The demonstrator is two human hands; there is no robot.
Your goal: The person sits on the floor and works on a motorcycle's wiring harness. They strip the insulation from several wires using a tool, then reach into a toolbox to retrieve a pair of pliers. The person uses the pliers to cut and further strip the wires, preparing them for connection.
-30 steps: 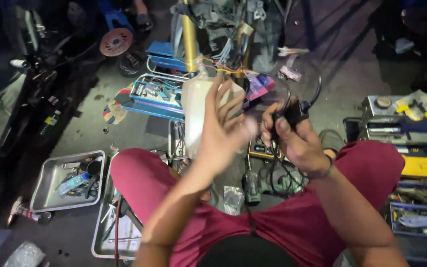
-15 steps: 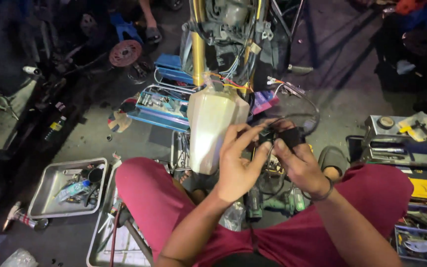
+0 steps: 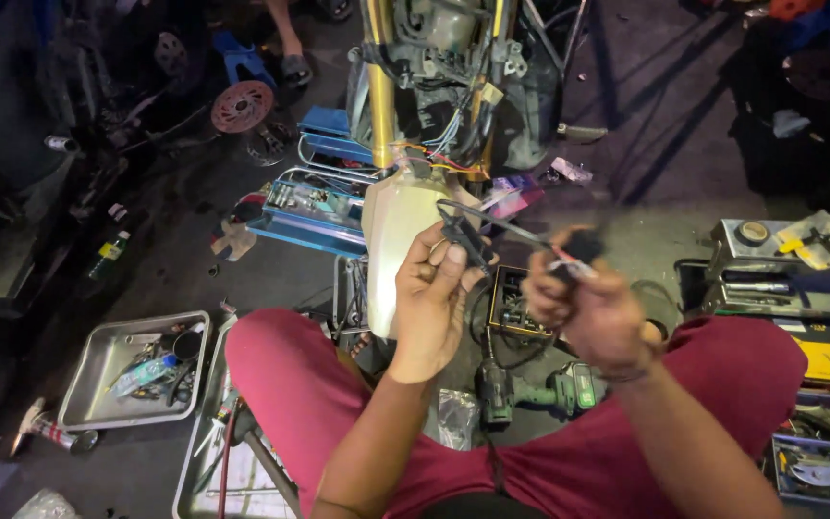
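Your hands are drawing apart from where they were bunched together half a second ago, stretching the black cable between them. Your left hand is pinching its black connector; your right hand is closing around the blurred black plug, above the cordless drill lying on the floor.

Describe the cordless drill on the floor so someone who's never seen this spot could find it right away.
Start at the seated person's dark red trousers. In the gap between the knees, below the left hand, lies the green and black cordless drill on its side. Nothing else near it is green.
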